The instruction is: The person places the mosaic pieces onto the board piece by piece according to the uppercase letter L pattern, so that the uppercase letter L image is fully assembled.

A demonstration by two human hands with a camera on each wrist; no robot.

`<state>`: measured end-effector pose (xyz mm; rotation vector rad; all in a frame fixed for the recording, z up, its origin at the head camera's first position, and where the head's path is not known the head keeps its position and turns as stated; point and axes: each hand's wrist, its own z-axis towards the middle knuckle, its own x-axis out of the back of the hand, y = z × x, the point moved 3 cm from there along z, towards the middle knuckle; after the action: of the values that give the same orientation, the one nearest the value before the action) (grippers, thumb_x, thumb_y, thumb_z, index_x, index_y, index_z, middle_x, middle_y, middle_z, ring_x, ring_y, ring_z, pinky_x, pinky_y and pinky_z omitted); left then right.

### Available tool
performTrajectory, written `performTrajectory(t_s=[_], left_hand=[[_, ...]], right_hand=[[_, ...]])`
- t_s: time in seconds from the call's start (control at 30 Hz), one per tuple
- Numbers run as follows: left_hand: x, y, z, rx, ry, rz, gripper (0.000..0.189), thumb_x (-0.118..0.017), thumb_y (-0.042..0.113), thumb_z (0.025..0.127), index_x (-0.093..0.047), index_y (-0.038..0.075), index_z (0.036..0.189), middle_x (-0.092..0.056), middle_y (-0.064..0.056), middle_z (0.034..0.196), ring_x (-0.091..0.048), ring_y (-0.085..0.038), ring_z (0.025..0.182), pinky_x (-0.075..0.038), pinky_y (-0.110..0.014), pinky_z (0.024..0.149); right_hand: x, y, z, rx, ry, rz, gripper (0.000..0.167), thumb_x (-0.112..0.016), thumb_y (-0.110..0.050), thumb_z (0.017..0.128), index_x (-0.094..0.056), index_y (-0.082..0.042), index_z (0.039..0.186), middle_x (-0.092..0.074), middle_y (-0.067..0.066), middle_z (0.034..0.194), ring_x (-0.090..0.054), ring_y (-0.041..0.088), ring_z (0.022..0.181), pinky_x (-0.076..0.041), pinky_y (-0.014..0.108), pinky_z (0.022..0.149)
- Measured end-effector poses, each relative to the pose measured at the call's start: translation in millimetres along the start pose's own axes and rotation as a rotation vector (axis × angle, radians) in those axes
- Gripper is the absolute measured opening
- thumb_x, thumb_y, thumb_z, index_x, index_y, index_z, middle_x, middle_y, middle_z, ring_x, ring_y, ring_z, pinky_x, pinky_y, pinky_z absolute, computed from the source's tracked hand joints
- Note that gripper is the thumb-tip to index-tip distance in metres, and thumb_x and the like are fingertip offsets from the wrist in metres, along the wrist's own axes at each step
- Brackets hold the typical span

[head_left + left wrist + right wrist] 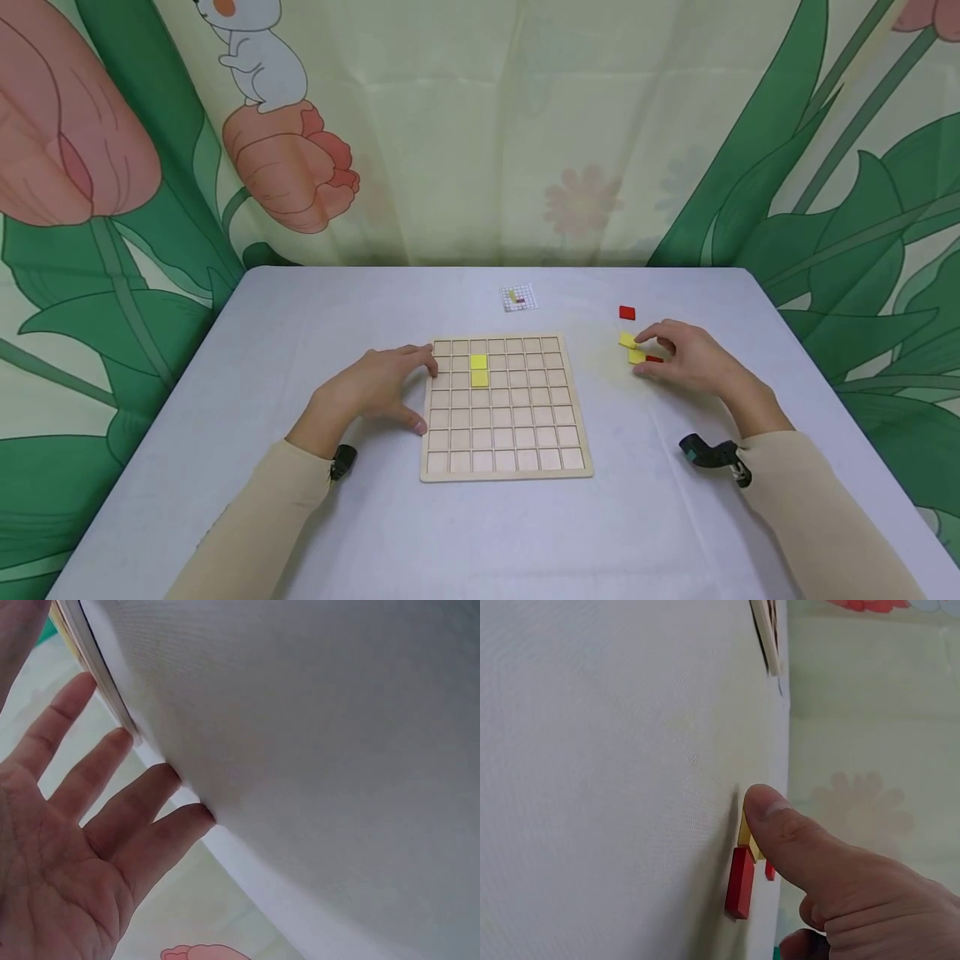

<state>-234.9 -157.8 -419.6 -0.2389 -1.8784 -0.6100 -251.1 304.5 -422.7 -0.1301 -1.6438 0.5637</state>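
A wooden grid board lies on the table, with two yellow square tiles set one above the other in its upper left cells. My left hand is at the board's left edge, thumb and fingers spread; in the left wrist view its fingertips meet the board's side and the tabletop. My right hand is over loose tiles right of the board. Its thumb and index finger stand apart around a yellow tile, near another yellow tile. A red tile sits below the thumb in the right wrist view.
Farther back on the table lies another red tile. Behind the board is a small card printed with a coloured grid. A patterned curtain hangs along the back edge of the white table.
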Motion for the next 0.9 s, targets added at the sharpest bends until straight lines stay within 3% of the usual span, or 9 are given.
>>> performTrajectory(t_s=[0.17,0.47,0.7,0.9], left_hand=[[-1.0,-0.5,-0.3,-0.003,0.002,0.005,0.077,-0.092,0.058,0.064,-0.055,0.031,0.126,-0.036,-0.003,0.166,-0.055,-0.034,0.135,-0.037,-0.061,0.111],[-0.6,-0.1,1.1,0.017,-0.001,0.012,0.077,-0.093,0.057,0.064,-0.055,0.034,0.126,-0.035,0.001,0.166,-0.059,-0.035,0.128,-0.044,-0.057,0.108],[0.8,0.5,1.4,0.017,-0.003,0.019,0.077,-0.093,0.057,0.064,-0.055,0.033,0.127,-0.036,0.000,0.166,-0.060,-0.035,0.127,-0.044,-0.056,0.107],[2.1,1.6,-0.2,-0.013,0.006,0.009,0.077,-0.094,0.056,0.064,-0.056,0.031,0.126,-0.038,-0.002,0.165,-0.058,-0.034,0.131,-0.041,-0.061,0.109]], right_hand=[[-3,5,3.8,-0.010,-0.004,-0.023,0.045,-0.087,-0.034,0.083,-0.071,-0.011,0.117,-0.058,0.007,0.097,-0.051,0.026,0.092,-0.044,0.037,0.074],[-6,8,7.7,0.000,0.003,-0.015,0.033,-0.086,-0.035,0.084,-0.073,-0.010,0.103,-0.058,0.009,0.102,-0.047,0.029,0.102,-0.044,0.042,0.080],[-7,4,7.2,0.027,0.036,0.063,0.033,-0.081,-0.035,0.090,-0.070,-0.009,0.107,-0.057,0.007,0.100,-0.048,0.025,0.094,-0.044,0.035,0.075],[-4,-10,6.4,0.051,0.134,0.154,0.029,-0.080,-0.031,0.091,-0.068,-0.013,0.111,-0.053,0.010,0.095,-0.045,0.022,0.089,-0.040,0.028,0.066]])
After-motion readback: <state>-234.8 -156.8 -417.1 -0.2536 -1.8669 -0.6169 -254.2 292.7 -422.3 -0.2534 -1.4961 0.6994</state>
